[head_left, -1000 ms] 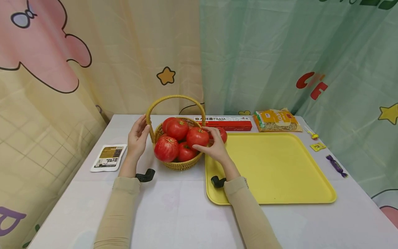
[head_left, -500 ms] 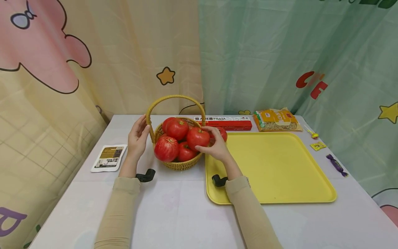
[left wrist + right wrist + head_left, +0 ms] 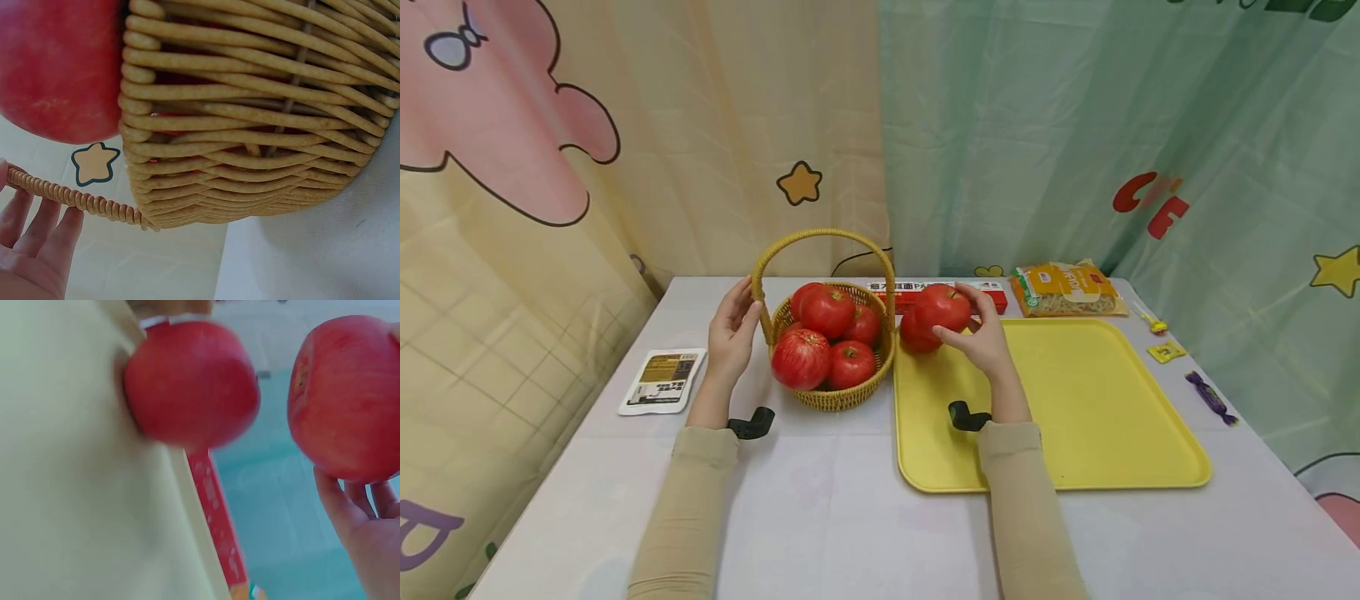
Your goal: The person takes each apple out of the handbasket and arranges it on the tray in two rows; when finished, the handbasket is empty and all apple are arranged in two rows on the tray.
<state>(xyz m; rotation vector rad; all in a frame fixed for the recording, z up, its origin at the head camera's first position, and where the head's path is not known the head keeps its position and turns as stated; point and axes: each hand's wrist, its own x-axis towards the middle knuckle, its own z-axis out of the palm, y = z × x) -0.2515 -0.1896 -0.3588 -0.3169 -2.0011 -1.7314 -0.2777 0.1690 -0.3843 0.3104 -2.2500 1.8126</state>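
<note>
Right fingers hold smooth, round apple; left fingers grip ribbed, coil-wrapped handle.

"How's the light in the head view?"

"Bright and diffuse, with small glints on the apples and a faint, soft-edged shadow on the white tablecloth beside the wicker basket."

"And the left wrist?"

"Dimmer, yet the basket's weave is crisp (easily the sharpest detail anywhere), and grey shade spreads over the cloth beneath it."

"Then the right wrist is the weak one?"

"Yes, hazy. The apple on the tray is smeared, the pasta box fuzzy, and the yellow tray washed out to pale cream. The held apple looks somewhat clearer."
</note>
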